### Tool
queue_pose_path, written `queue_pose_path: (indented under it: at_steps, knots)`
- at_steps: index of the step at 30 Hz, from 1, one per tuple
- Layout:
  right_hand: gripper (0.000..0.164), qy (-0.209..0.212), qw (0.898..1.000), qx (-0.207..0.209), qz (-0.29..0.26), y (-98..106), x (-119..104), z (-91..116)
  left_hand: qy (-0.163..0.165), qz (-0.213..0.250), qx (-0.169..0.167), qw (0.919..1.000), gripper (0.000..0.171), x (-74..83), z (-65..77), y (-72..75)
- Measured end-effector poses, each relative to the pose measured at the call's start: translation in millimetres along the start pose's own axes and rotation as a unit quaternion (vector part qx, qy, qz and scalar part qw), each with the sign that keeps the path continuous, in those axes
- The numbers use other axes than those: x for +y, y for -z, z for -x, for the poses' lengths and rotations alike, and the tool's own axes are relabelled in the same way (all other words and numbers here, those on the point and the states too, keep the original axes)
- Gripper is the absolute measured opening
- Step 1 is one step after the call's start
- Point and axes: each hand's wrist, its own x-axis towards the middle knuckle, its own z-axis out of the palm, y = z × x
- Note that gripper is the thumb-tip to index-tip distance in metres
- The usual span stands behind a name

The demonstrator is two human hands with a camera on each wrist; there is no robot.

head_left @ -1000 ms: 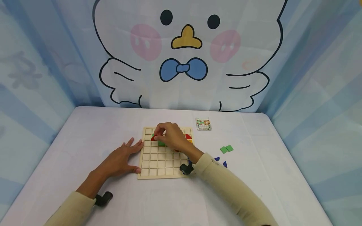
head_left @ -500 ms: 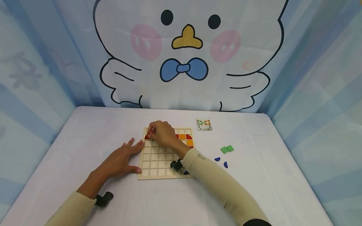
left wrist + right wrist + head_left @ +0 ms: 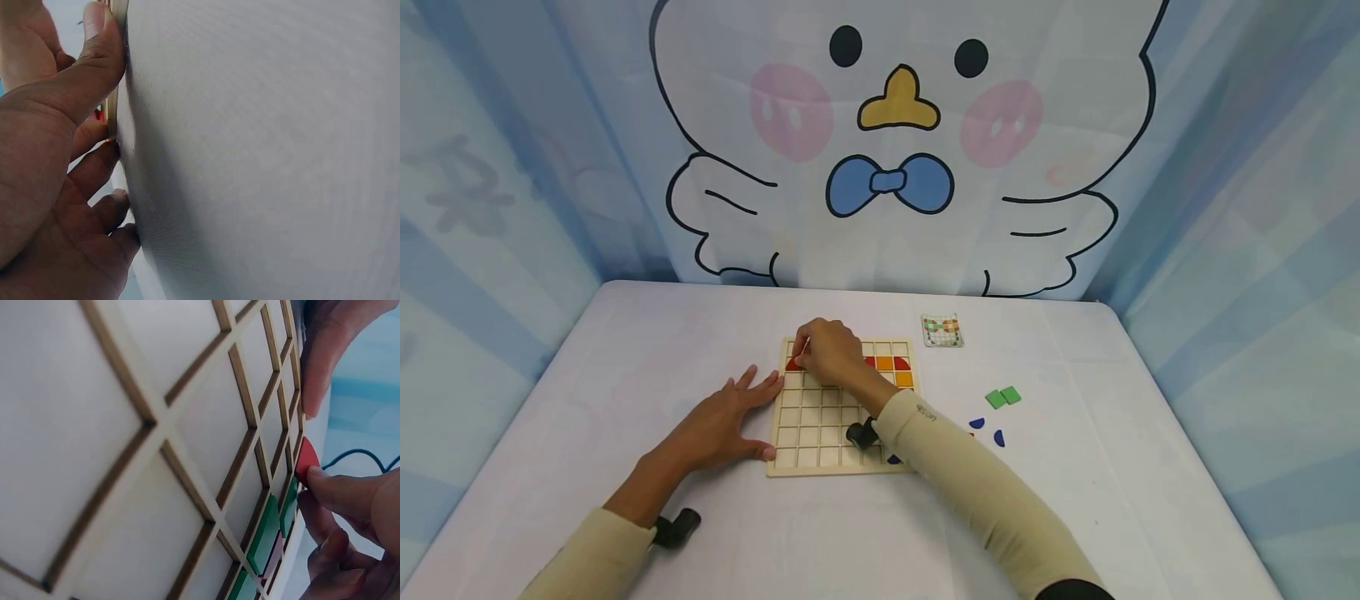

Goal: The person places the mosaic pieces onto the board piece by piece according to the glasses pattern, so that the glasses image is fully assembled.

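Here, red piece (image 3: 792, 364) near board edge (image 3: 777, 417)

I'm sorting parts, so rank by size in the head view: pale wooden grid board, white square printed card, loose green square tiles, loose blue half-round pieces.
Wooden grid board
Printed card
Green square tiles, looking alike
Blue half-round pieces, also alike

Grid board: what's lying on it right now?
The grid board carries red pieces, orange pieces and a blue piece; the right wrist view adds green pieces. The right hand, pinching another red piece, and sleeve cover some cells, contents unseen.
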Motion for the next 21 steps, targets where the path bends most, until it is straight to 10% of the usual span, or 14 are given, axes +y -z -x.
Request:
queue_pose_path:
  at_steps: [21]
  knots:
    - [0.011,0.023,0.997,0.030,-0.065,15.6,21.9,23.9,0.006,-0.007,-0.001,1.0000,0.110,0.9,0.4,0.2]
